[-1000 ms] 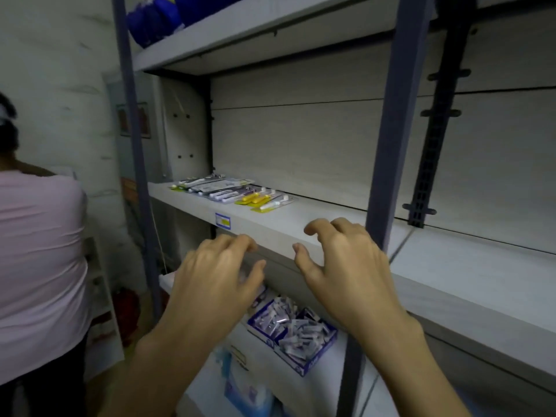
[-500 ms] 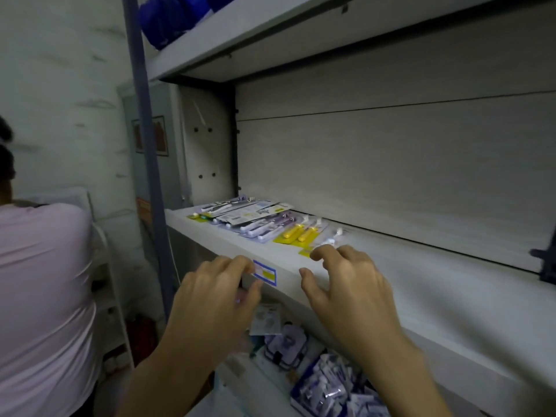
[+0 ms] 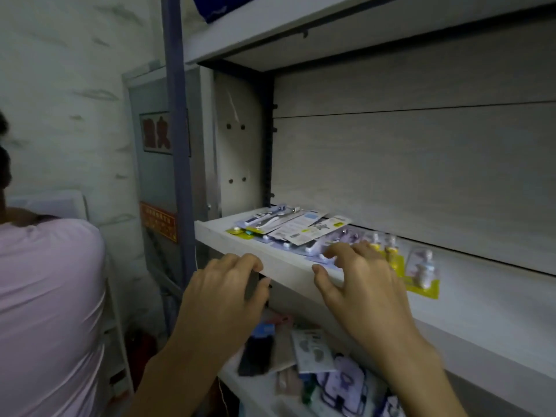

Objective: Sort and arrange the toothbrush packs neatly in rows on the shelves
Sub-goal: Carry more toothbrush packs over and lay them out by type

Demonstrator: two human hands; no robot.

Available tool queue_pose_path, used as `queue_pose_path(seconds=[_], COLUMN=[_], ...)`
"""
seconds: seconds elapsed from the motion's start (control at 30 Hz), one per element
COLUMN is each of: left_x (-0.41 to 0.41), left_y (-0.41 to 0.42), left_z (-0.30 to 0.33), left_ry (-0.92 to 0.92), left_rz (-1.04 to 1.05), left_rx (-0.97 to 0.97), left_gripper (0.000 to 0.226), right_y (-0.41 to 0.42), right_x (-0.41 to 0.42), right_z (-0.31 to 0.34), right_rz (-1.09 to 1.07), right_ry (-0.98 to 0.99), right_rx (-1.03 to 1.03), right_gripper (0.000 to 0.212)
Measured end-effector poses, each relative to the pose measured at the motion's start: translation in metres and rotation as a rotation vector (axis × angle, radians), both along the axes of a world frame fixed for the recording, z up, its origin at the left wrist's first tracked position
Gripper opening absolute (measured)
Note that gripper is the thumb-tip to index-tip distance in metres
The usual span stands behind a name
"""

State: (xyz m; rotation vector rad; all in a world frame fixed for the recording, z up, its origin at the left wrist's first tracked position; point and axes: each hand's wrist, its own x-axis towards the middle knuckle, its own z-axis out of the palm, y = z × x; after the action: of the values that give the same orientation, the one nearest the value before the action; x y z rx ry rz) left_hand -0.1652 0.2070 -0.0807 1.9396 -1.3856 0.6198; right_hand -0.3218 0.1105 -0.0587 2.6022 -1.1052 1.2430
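While we reach in, fingers loosely curled:
Shelf [image 3: 469,308]: flat pale laminate board.
Left hand [image 3: 221,299]: holding nothing, fingertips on shelf's front edge.
Right hand [image 3: 361,284]: holding nothing, over the packs.
Toothbrush packs [image 3: 296,230]: glossy blister cards, overlapping at shelf's left end; count unclear.

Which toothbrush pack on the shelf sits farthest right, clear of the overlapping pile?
The yellow-backed pack, holding a white brush, lies alone just right of the right hand; the other packs overlap toward the left.

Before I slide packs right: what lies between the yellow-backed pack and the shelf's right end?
Head view: only bare shelf lies right of the yellow-backed pack.
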Motion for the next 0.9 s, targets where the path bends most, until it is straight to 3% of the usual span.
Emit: queue_pose_path(seconds=[0.27,0.43,0.7,0.9], left_x=[0.099,0.121,0.145,0.167], left_y=[-0.015,-0.044,-0.103,-0.152], left_z=[0.000,-0.003,0.000,0.012], left_ry=[0.019,0.043,0.080,0.053], left_rz=[-0.129,-0.218,-0.336,-0.347], left_rx=[0.050,0.055,0.055,0.059], left_gripper=[0.015,0.014,0.013,0.015], right_y=[0.005,-0.011,-0.052,-0.086], right_x=[0.087,0.102,0.123,0.144], right_z=[-0.006,-0.009,-0.007,-0.004], right_rz=[-0.114,-0.223,-0.360,-0.398], right_ry=[-0.027,-0.001,-0.009,0.045], right_rx=[0.051,0.077,0.045,0.084], right_gripper=[0.031,0.033,0.020,0.035])
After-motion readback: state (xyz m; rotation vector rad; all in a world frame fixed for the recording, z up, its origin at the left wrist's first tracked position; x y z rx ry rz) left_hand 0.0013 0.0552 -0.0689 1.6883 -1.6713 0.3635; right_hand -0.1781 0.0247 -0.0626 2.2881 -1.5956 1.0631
